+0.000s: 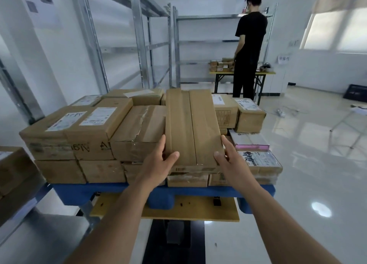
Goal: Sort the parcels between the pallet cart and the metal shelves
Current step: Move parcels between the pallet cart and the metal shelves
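A long flat cardboard parcel (191, 125) lies on top of the stacked parcels on the blue pallet cart (111, 192). My left hand (158, 162) grips its near left corner, thumb on top and fingers along the side. My right hand (228, 156) grips the near right corner the same way. Several brown boxes with white labels (93, 129) fill the pallet in two layers to the left. Smaller parcels (258, 158) sit at the right. Metal shelves (139, 45) stand along the left wall and behind the cart.
A person in black (248, 45) stands with their back to me at a folding table (242, 73) holding small boxes. A low shelf with a box (14, 168) is at my near left. A dark crate (355, 93) lies on the glossy floor at far right.
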`<control>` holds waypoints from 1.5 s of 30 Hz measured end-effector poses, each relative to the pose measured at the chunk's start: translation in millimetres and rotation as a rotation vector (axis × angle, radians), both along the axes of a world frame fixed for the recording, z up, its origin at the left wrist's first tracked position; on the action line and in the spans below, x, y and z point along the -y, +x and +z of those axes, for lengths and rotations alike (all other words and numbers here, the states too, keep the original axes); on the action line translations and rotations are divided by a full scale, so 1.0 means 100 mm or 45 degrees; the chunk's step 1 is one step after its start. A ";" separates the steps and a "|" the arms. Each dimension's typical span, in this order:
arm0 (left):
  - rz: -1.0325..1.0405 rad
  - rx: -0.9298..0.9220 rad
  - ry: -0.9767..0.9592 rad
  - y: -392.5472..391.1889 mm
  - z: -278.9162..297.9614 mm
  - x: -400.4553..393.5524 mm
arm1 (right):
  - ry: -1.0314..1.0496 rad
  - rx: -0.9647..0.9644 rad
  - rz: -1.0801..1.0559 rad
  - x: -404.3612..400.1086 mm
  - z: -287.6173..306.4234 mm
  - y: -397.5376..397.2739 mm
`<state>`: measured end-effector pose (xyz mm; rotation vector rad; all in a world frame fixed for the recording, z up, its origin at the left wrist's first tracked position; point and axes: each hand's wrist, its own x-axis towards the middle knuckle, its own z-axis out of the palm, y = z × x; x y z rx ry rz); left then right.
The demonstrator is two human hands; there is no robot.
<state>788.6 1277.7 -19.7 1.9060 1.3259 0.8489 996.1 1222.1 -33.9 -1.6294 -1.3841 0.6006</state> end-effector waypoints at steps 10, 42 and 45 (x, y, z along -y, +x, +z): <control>-0.053 -0.032 0.065 -0.05 -0.07 -0.04 | 0.001 -0.048 0.089 -0.14 -0.07 0.08; 0.076 -0.352 0.480 -0.07 -0.10 -0.02 | -0.012 -0.146 0.262 -0.03 -0.17 0.19; 0.094 -0.364 0.480 -0.10 -0.07 -0.05 | -0.008 -0.136 0.261 -0.06 -0.18 0.14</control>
